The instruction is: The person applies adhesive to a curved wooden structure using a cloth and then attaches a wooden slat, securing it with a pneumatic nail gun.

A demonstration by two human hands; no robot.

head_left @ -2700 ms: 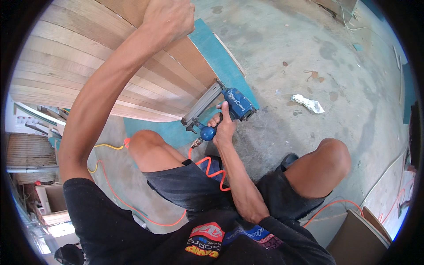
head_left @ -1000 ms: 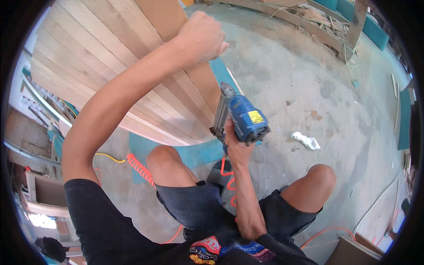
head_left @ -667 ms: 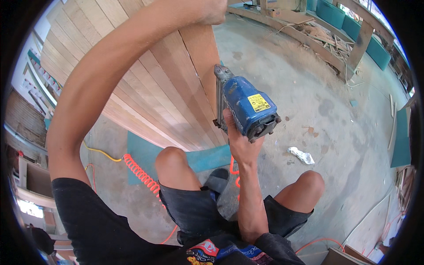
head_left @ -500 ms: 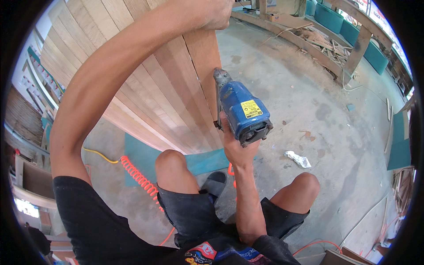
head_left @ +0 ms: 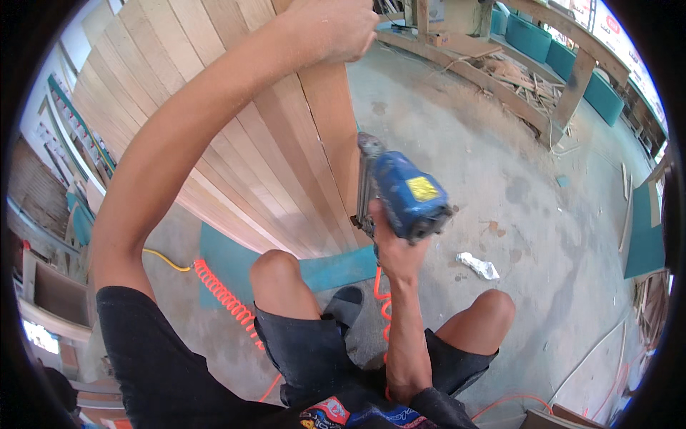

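Observation:
My right hand (head_left: 400, 247) is wrapped round the handle of a blue nail gun (head_left: 406, 187) with a yellow label. The gun's metal nose is close against the right edge of a large panel of joined wooden slats (head_left: 236, 143); whether they touch, I cannot tell. Across the panel reaches my left arm, bent at the elbow. At the panel's far right edge my left hand (head_left: 336, 30) is closed, its fingers curled over that edge, the fingertips partly hidden. An orange coiled air hose (head_left: 380, 286) hangs below the gun beside my right forearm.
Teal sheet (head_left: 329, 268) lies under the panel's near end. Another stretch of orange coiled hose (head_left: 225, 297) is on the concrete floor at left. A crumpled white scrap (head_left: 477, 266) lies right of the gun. Wooden framing (head_left: 493, 82) with offcuts stands at far right.
The nail gun has shifted slightly right and nearer me, blurred by motion. My left hand shows more fully, still closed at the panel's edge. The whole view has tilted a little.

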